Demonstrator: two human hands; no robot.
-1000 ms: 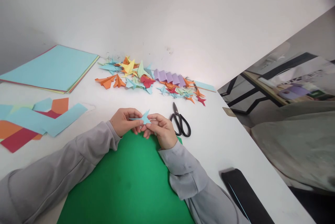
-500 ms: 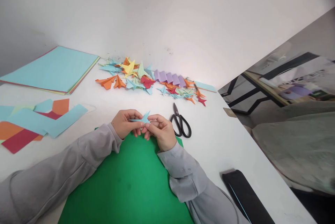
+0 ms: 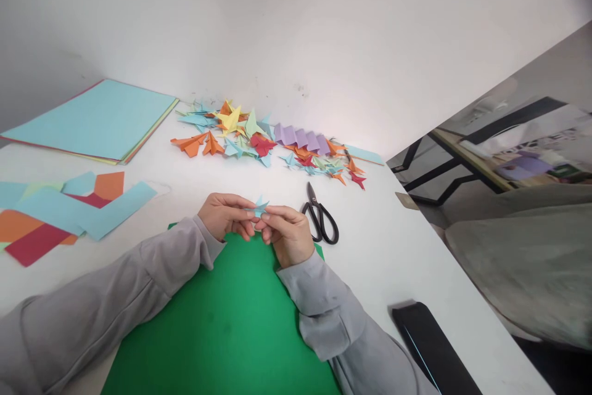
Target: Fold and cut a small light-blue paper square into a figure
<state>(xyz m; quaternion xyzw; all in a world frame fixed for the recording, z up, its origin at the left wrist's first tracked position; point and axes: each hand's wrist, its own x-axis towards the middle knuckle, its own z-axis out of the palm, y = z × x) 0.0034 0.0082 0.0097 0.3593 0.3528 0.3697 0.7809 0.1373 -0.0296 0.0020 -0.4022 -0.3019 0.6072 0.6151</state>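
Above the far part of the green sheet (image 3: 222, 321), the small blue folded paper (image 3: 261, 207) sits between both hands: left hand (image 3: 226, 215) pinching one side, right hand (image 3: 292, 233) pinching the other. Judged risks: opposed pulling could tear a slender point; over-tight pressure could crush creases (finer folds partly hidden, too small to read).

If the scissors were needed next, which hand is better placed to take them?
Probably the right hand: the scissors lie just beside it, handles nearest. The left hand is farther off, across the folded blue paper that both hands hold.
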